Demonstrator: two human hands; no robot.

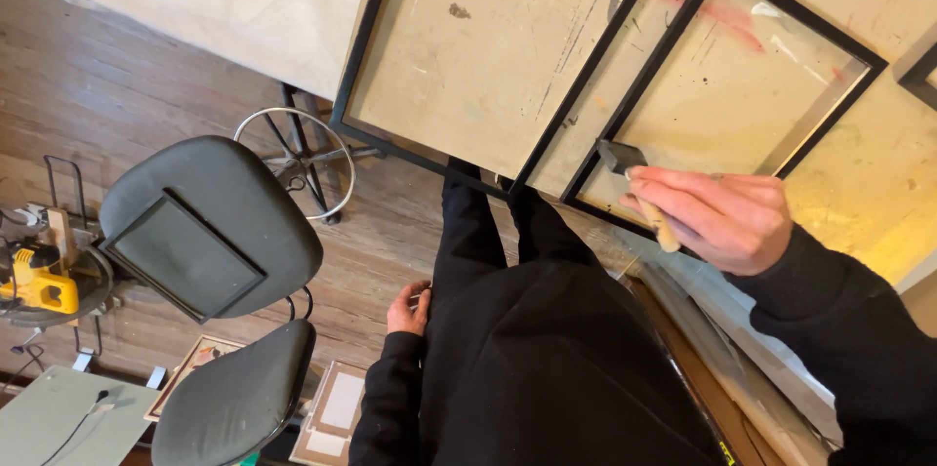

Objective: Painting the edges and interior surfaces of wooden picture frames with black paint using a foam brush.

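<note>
The right hand [722,217] covers most of the wooden-handled tool [630,168], so only its dark head and a stub of handle show. At three o'clock another black frame [922,76] is cut off by the edge. The left hand [408,307] is half hidden against the dark trousers [527,329].

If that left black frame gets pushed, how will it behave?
The left frame looks like thin, open moulding, so probably light and a bit flexy. Its corner overhangs the table edge, so a push toward the floor could tip it off. The right hand works the other frame.

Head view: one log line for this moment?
right hand: holds foam brush at black frame edge | left hand: at thigh, empty
</note>
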